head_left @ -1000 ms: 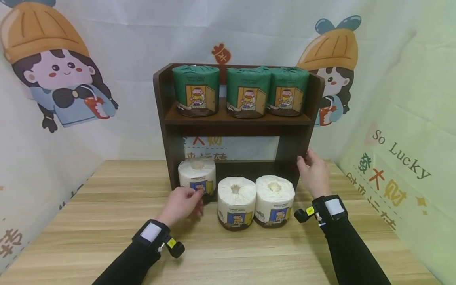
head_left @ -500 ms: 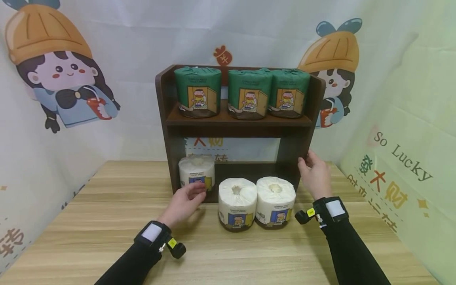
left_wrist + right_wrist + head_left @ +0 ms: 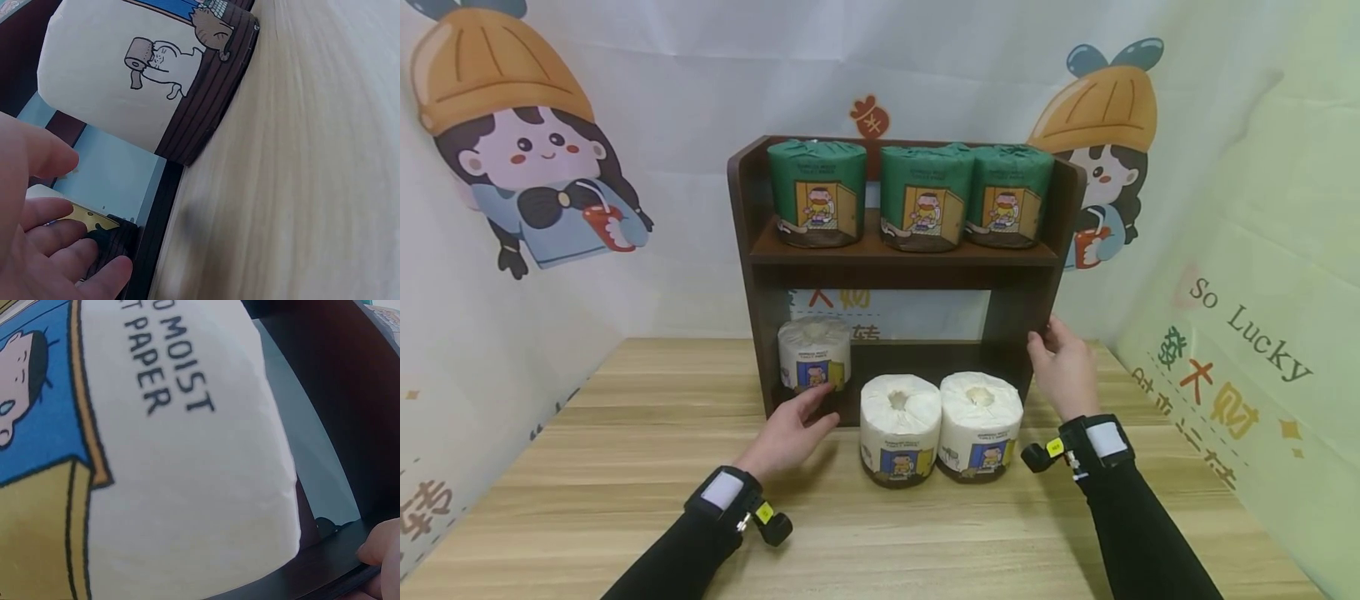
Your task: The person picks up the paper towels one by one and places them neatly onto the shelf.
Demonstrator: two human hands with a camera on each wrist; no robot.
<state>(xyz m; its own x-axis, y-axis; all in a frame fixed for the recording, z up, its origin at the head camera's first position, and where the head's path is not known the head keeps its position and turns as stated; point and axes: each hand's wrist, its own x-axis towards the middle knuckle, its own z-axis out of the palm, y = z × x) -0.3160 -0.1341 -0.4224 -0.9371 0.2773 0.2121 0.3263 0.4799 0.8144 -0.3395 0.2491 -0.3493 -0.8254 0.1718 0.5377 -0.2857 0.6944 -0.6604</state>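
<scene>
A white-wrapped toilet roll (image 3: 814,346) stands inside the lower left of the dark brown two-tier shelf (image 3: 902,259). My left hand (image 3: 786,433) is just in front of it, fingers extended, fingertips at its lower front in the head view. The left wrist view has that hand (image 3: 56,250) with nothing in the palm. At the shelf's right side panel, my right hand (image 3: 1063,375) grips the front edge, with the thumb (image 3: 378,544) showing at the panel in the right wrist view. Two more white toilet rolls, one left (image 3: 900,429) and one right (image 3: 981,427), stand side by side before the shelf.
On the upper tier are three green-wrapped toilet rolls, at left (image 3: 817,193), middle (image 3: 925,198) and right (image 3: 1011,196). The shelf stands at the back of the wooden table (image 3: 925,542). Printed cloth (image 3: 692,167) hangs behind and at both sides.
The left toilet roll has slid back deeper into the lower compartment. My left hand's fingers have come off its front and straightened. The right hand keeps its grip on the shelf.
</scene>
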